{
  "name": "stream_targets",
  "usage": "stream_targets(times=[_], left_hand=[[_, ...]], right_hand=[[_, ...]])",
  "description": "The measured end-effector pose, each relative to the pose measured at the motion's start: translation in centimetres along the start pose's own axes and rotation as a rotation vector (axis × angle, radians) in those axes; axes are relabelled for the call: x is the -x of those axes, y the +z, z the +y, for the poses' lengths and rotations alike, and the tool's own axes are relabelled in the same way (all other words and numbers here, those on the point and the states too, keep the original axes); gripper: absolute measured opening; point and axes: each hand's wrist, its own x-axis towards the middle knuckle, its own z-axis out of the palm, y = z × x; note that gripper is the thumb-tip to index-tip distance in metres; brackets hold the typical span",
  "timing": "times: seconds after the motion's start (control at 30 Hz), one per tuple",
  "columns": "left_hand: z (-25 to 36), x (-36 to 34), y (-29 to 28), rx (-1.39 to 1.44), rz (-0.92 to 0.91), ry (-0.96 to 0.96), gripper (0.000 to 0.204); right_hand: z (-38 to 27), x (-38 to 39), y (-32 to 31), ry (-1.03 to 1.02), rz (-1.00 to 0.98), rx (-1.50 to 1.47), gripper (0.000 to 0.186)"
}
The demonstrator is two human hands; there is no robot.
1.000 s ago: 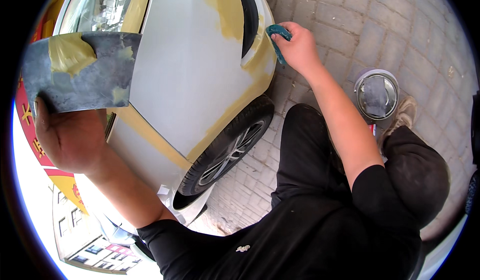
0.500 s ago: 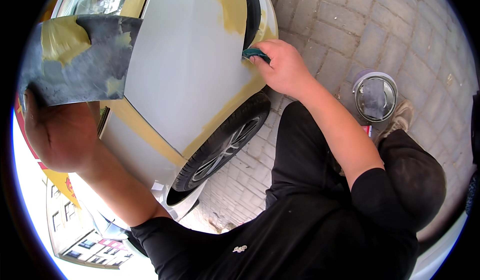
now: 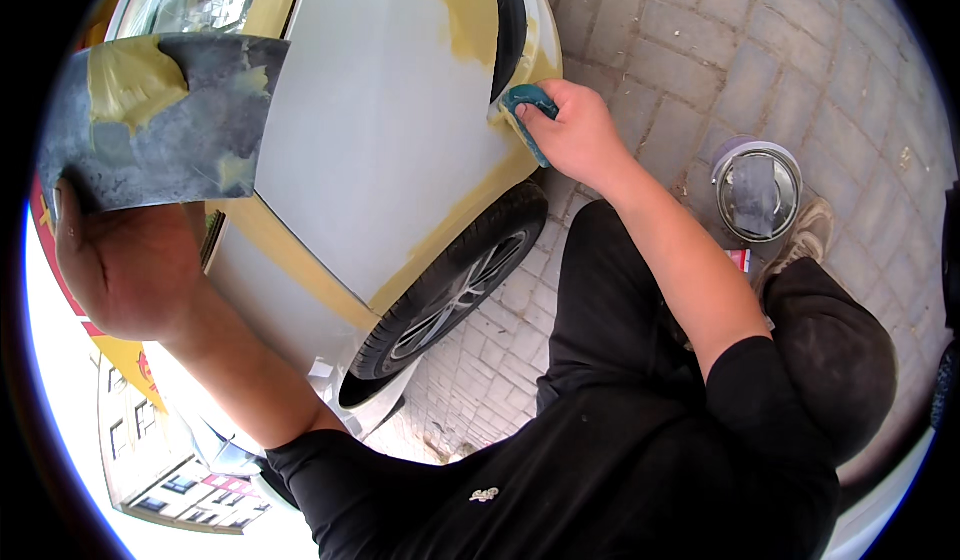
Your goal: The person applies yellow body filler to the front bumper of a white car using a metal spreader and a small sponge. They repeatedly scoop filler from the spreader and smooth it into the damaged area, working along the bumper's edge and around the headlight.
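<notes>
My left hand (image 3: 140, 270) holds up a dark grey putty board (image 3: 205, 150) from below, with the thumb on its lower edge. A thick smear of yellow putty (image 3: 135, 80) lies on the board's far left part. In my right hand (image 3: 585, 130), pinched between thumb and fingers, is a green putty spreader (image 3: 535, 108) with yellow putty along its edge. The spreader is beside the car's corner, just below a black curved strip (image 3: 510, 25); whether it touches the body cannot be told. The pale grey car panel (image 3: 350, 110) carries yellow putty at its far edge and along the wheel arch.
A wheel (image 3: 450, 295) sits under the arch. To the right, a round tin (image 3: 758, 195) with a grey flat piece across its top stands on paving bricks (image 3: 690, 40). My shoe (image 3: 805, 230) and a small red-and-white item (image 3: 739, 258) are close to it.
My right hand has moved slightly right and turned the spreader, so its flat face and putty-covered edge now show. The left hand still holds the board nearly in place.
</notes>
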Motion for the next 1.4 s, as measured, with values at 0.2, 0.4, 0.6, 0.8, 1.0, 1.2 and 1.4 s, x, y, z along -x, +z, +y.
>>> stream_targets(times=[0.2,0.4,0.6,0.8,1.0,1.2,1.4], left_hand=[[-0.1,-0.1,0.1,0.008,-0.005,0.000,0.047],[0.1,0.0,-0.2,-0.017,0.018,0.010,0.049],[-0.5,-0.1,0.1,-0.040,0.016,0.030,0.051],[-0.2,0.2,0.1,-0.063,0.050,-0.002,0.049],[0.4,0.5,-0.3,-0.157,0.196,0.073,0.046],[0.0,0.3,0.3,-0.131,0.194,0.056,0.044],[0.3,0.3,-0.1,-0.119,0.143,0.030,0.046]], right_hand=[[0.8,-0.5,-1.3,-0.046,-0.014,-0.265,0.018],[2.2,-1.8,-0.8,-0.126,0.223,-0.067,0.019],[1.3,3.6,3.8,-0.485,0.321,-0.007,0.015],[3.9,-0.2,1.3,-0.310,0.447,-0.200,0.018],[5.6,-4.6,-1.0,-0.126,0.442,-0.275,0.021],[4.4,-3.6,1.0,-0.094,0.421,-0.109,0.020],[2.3,2.7,5.0,-0.274,0.443,-0.129,0.015]])
